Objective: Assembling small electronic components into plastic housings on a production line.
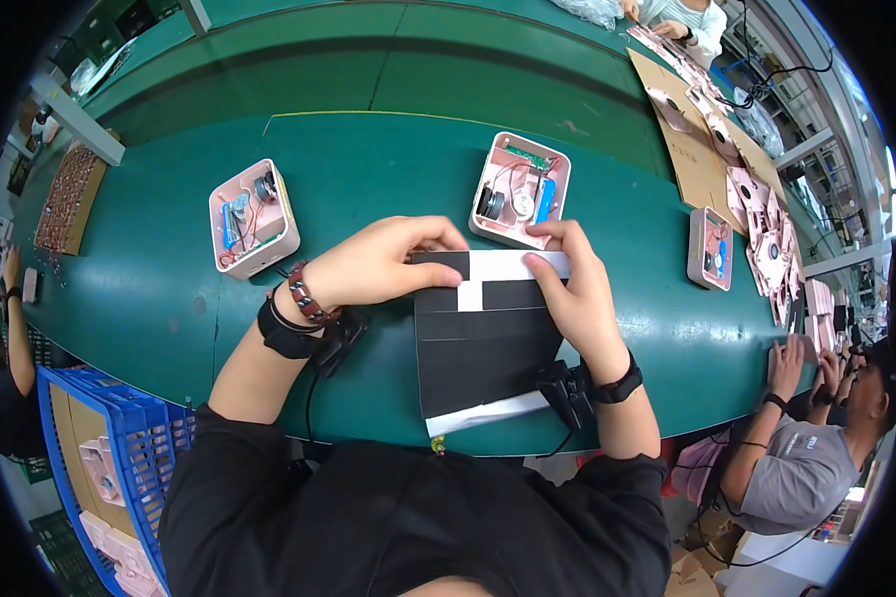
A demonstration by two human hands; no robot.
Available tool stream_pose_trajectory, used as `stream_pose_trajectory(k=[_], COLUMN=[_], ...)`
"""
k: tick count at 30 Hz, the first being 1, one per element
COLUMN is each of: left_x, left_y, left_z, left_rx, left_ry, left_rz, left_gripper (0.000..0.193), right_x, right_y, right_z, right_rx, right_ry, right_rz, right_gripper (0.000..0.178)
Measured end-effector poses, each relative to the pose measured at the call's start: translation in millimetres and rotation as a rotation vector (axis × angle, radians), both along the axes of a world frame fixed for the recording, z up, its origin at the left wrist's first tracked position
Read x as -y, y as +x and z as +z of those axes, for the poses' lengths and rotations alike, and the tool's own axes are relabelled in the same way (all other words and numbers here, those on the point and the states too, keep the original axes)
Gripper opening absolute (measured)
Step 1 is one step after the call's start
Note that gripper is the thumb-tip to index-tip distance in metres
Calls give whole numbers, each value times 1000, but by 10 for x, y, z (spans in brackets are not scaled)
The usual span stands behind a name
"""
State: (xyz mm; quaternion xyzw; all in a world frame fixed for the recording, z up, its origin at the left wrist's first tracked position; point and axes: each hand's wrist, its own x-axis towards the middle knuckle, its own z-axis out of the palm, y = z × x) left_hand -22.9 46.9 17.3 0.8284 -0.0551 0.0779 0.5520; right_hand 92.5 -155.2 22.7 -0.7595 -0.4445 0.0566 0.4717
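In front of my body lies a sheet of black strips (488, 363) on a white backing, which shows bare along its upper right part. My left hand (393, 264) grips its upper left corner, thumb on a black strip and the other fingers curled at the far edge. My right hand (577, 284) pinches the upper right edge, thumb on the white backing and forefinger beyond it. Just past the sheet sits an open pink case (479, 204) with a blue battery, wires, a green board and a round black part inside. My right fingertips are close to its near rim.
Another open pink case (287, 242) stands to the left, a third (696, 249) to the right. Cardboard (682, 154) with pink panels (767, 239) lies at right. A blue crate (119, 398) stands lower left. Co-workers sit right, left and far right. Black devices are strapped to my wrists.
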Motion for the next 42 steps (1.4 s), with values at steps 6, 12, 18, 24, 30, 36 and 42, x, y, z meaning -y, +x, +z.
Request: stream_pose_trajectory(k=[6,12,18,24,30,36,42], left_x=[74,169,273,309,284,598,905], left_y=[-35,-39,-49,-32,101,279,439], left_z=[-154,-63,-35,57,-137,-125,-184], left_rx=[-289,-422,-99,-137,18,-55,26], left_ry=[-296,-332,82,224,331,184,102], left_rz=[-45,-29,82,41,60,33,61], left_gripper=[18,13,9,13,15,18,16], right_x=[-44,-84,-72,14,76,-14,-50], right_y=[-306,-307,-271,-225,-74,610,597], right_z=[111,-121,-120,-47,67,-577,-584], right_rx=[645,401,401,308,481,357,365], right_ry=[-85,-60,-52,-123,100,-30,-28], right_rz=[-113,-46,-40,76,303,62,118], right_gripper=[26,20,19,19,34,84,85])
